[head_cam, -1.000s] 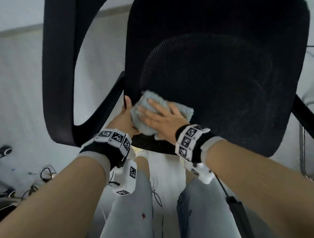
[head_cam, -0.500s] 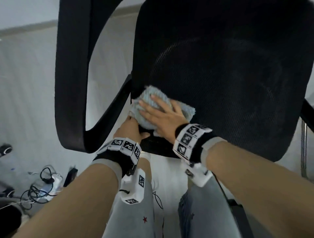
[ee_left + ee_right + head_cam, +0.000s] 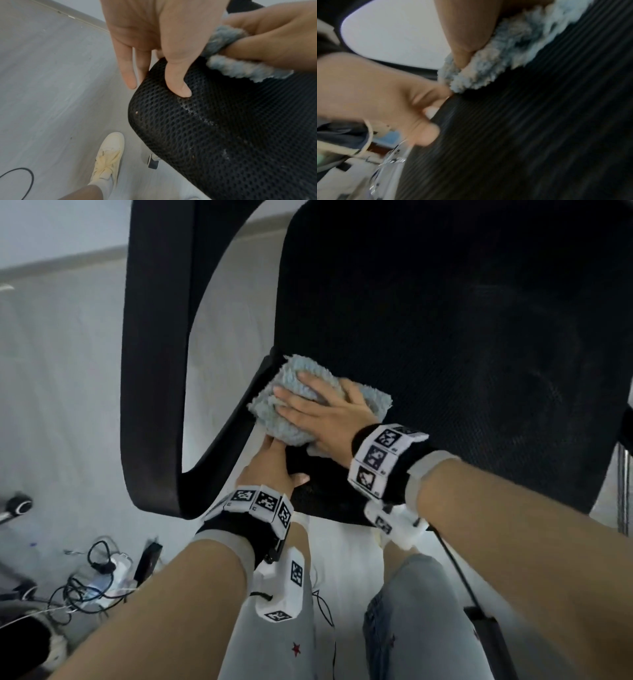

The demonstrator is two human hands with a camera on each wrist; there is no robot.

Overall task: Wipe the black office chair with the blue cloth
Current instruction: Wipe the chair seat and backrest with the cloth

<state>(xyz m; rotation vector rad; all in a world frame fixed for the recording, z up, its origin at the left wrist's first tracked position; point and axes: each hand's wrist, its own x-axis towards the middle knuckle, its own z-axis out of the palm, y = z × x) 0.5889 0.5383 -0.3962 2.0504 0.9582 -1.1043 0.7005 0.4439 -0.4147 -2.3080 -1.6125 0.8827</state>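
The black office chair's mesh seat [image 3: 445,337] fills the head view, its armrest [image 3: 154,354] looping at the left. A fluffy blue cloth [image 3: 270,412] lies on the seat's near-left part. My right hand [image 3: 325,412] lies flat on the cloth, fingers spread, pressing it onto the mesh. Just below it, my left hand [image 3: 270,463] holds the seat's front-left corner. In the left wrist view its thumb [image 3: 178,81] sits on top of the mesh [image 3: 223,135], the fingers [image 3: 128,70] run down the side, and pale dust streaks mark the mesh. The right wrist view is blurred, with the thumb [image 3: 465,40] on the cloth [image 3: 488,70].
Tangled cables and a power strip [image 3: 99,573] lie on the grey floor at the lower left. A wheel [image 3: 20,503] of another chair is at the far left, a metal leg [image 3: 625,491] at the right. My legs and a cream shoe [image 3: 109,159] stand under the seat's front.
My left hand has slid from beside the cloth down to the seat's front corner. The right hand and cloth stay by the seat's left edge. The chair sits further right in view.
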